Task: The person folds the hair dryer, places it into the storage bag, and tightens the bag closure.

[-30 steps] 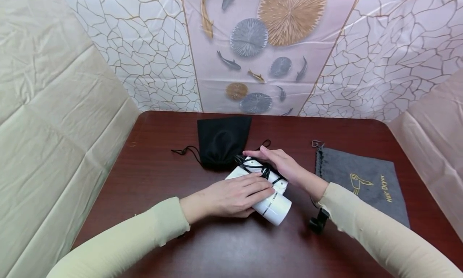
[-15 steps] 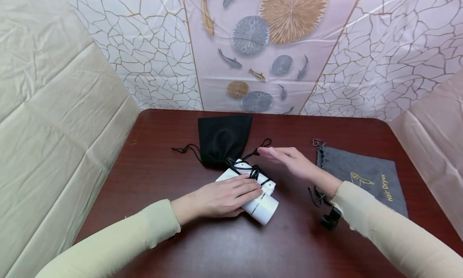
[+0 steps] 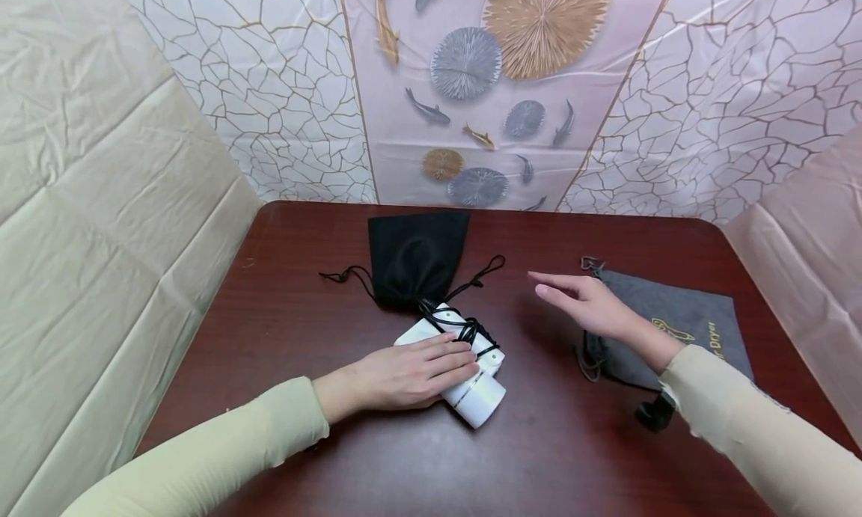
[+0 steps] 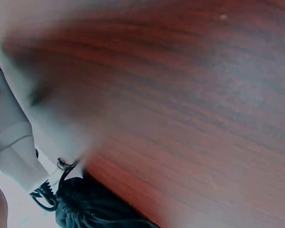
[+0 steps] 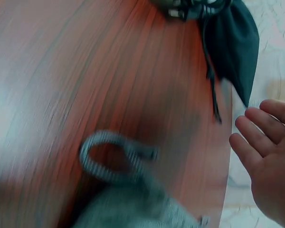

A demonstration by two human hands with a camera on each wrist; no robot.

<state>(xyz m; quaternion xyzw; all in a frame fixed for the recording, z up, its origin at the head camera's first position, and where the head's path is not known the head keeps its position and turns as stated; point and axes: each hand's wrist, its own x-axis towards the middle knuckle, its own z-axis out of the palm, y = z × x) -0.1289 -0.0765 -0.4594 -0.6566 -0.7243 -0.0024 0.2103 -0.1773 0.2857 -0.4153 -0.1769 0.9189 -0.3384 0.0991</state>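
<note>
A white folded hair dryer [image 3: 479,401] lies on the table in the head view, its black cord [image 3: 469,329] looped around the handle. My left hand [image 3: 414,373] grips its barrel from the left, fingers across the top; the thumb is hidden in that view. In the left wrist view, the dryer [image 4: 14,147] shows at the left edge. My right hand [image 3: 599,307] is held apart from it, fingers extended and holding nothing, near the grey drawstring pouch [image 3: 700,315] printed "Hair Dryer". The right wrist view shows that hand [image 5: 270,152] palm visible, beside the pouch's blurred drawstring loop [image 5: 104,156].
Behind the dryer lies a black drawstring bag [image 3: 417,255], its cords spread to both sides and its gathered neck close to the dryer. The brown wooden table [image 3: 303,248] ends at a patterned backdrop [image 3: 289,90], with beige cloth [image 3: 87,203] at the left.
My right hand has come off the dryer and moved right to the grey pouch. My left hand and the dryer have shifted left and slightly toward me.
</note>
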